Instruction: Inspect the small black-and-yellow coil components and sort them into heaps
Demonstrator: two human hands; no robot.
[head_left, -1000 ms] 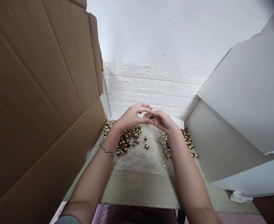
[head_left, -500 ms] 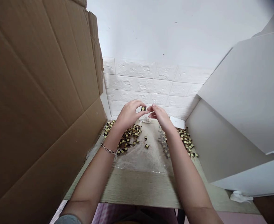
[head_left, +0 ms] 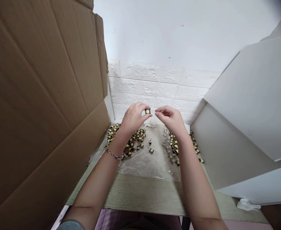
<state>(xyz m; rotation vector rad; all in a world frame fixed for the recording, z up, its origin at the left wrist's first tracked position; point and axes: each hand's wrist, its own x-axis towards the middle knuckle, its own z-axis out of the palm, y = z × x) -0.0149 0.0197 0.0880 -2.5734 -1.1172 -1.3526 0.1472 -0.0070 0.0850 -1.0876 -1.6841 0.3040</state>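
Note:
My left hand point(head_left: 134, 118) pinches a small black-and-yellow transformer point(head_left: 147, 111) between thumb and fingertips, held up above the table. Just to its right, my right hand point(head_left: 170, 118) has thumb and index fingertip pressed together. Whatever lies in that pinch, if anything, is too small to make out. A narrow gap separates the two hands. Below my left wrist spreads a pile of like transformers point(head_left: 137, 137), and a second pile point(head_left: 174, 143) lies partly behind my right forearm. Two loose pieces, one of them a transformer point(head_left: 151, 150), rest between the piles.
Clear plastic sheeting point(head_left: 142, 167) covers part of the wooden table point(head_left: 145, 195). A tall cardboard wall point(head_left: 47, 95) stands at the left and a white panel point(head_left: 231, 143) at the right. White brick-patterned wall point(head_left: 152, 86) closes the back. Crumpled white tissue point(head_left: 248, 204) lies at front right.
My right hand has drawn back slightly to the right from the transformer, its fingers going from extended to pinched. My left hand still holds the transformer in nearly the same place.

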